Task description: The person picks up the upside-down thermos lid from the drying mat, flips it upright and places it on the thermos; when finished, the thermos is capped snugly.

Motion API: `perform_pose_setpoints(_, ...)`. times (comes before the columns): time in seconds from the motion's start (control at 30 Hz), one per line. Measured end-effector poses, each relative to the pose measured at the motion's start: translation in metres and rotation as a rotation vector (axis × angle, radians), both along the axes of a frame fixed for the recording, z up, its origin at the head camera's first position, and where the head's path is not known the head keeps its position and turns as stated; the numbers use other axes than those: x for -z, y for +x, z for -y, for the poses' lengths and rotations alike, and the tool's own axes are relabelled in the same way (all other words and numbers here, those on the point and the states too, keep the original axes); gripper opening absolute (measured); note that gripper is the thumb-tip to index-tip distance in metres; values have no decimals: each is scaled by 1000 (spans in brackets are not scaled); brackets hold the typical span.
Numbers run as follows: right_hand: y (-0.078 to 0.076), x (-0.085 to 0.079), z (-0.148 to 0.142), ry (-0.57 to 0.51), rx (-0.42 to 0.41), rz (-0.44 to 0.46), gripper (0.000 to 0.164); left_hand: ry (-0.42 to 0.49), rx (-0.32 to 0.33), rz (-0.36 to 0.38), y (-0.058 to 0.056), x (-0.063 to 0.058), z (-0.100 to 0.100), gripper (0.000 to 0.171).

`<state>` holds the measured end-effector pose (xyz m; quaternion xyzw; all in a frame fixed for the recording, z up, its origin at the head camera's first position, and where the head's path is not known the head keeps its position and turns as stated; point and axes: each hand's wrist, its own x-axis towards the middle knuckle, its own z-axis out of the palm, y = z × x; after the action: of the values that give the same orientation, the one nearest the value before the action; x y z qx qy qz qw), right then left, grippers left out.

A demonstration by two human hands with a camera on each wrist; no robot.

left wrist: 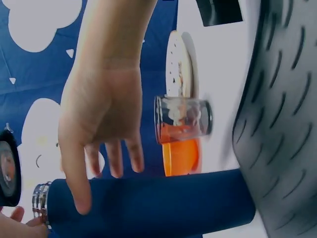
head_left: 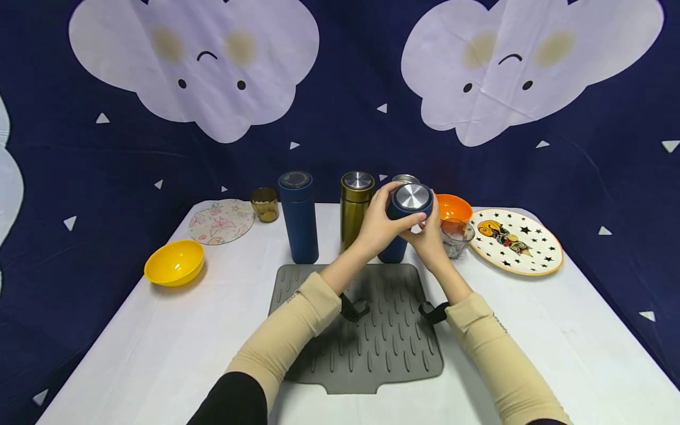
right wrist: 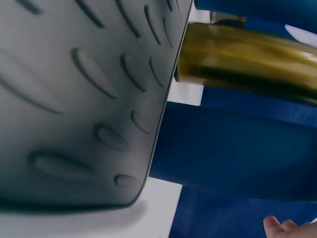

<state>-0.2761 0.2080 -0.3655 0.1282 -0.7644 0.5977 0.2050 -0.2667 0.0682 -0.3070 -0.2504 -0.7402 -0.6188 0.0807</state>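
Observation:
In the head view my left hand (head_left: 383, 221) grips a blue screw lid (head_left: 413, 198) with a brushed silver top, thumb in front. The lid is off and held before the top of a blue thermos bottle (head_left: 393, 252), which stands behind the mat. The left wrist view shows the thermos's bare silver threaded neck (left wrist: 40, 202). My right hand (head_left: 431, 239) is close to the lid and bottle. In the left wrist view its fingers are extended and its thumb overlaps the bottle's side. A gold thermos (head_left: 350, 215) stands left of the blue one.
Another blue thermos (head_left: 299, 224) and a brown glass (head_left: 264, 204) stand further left, with a floral placemat (head_left: 220, 222) and yellow bowl (head_left: 174, 263). To the right are an orange bowl (head_left: 454, 206), clear glass (head_left: 457, 238) and star-patterned plate (head_left: 536, 251). A grey ridged mat (head_left: 372, 348) lies in front.

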Motion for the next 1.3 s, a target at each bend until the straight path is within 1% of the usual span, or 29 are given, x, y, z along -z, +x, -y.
perform_pose_setpoints(0.1, -8, 2, 3, -14, -77, 9, 79, -17, -41, -52, -9, -4, -7, 69)
perform_pose_setpoints(0.17, -9, 0, 7, -14, -101, 28, 74, -25, -67, -63, -15, -5, -11, 70)
perform_pose_setpoints(0.2, -8, -2, 8, -13, -98, 42, 73, -30, -79, -67, -18, -6, -12, 70)
perform_pose_setpoints(0.33, -2, -10, 12, -1, -62, 84, 76, -48, -104, -67, -27, -6, -18, 72)
perform_pose_setpoints(0.4, 0, -12, 12, 15, -47, 116, 79, -50, -128, -65, -31, -5, -21, 72)
perform_pose_setpoints(0.53, 3, -15, 13, 37, -50, 169, 86, -19, -181, -42, -36, -6, -24, 72)
perform_pose_setpoints(0.63, 2, -15, 12, 33, -62, 175, 88, 1, -202, -8, -39, -8, -25, 73)
perform_pose_setpoints(0.7, -2, -10, 9, 31, -65, 163, 89, 1, -213, 12, -42, -8, -25, 73)
perform_pose_setpoints(0.73, -6, -7, 8, 34, -63, 155, 89, 0, -216, 20, -43, -8, -26, 74)
perform_pose_setpoints(0.87, -6, -7, 7, 45, -56, 151, 89, -4, -228, 49, -46, -9, -28, 74)
perform_pose_setpoints(0.9, -5, -8, 8, 49, -54, 150, 89, -7, -230, 51, -46, -9, -29, 74)
perform_pose_setpoints(0.97, 1, -14, 10, 49, -56, 161, 88, -17, -227, 54, -47, -8, -30, 74)
perform_pose_setpoints(1.0, 1, -14, 10, 51, -56, 164, 88, -23, -224, 55, -48, -7, -30, 74)
perform_pose_setpoints(1.17, 1, -13, 9, 55, -60, 168, 88, -60, -202, 49, -49, -2, -31, 73)
perform_pose_setpoints(1.3, 1, -12, 8, 56, -57, 170, 88, -89, -200, 27, -49, 2, -32, 74)
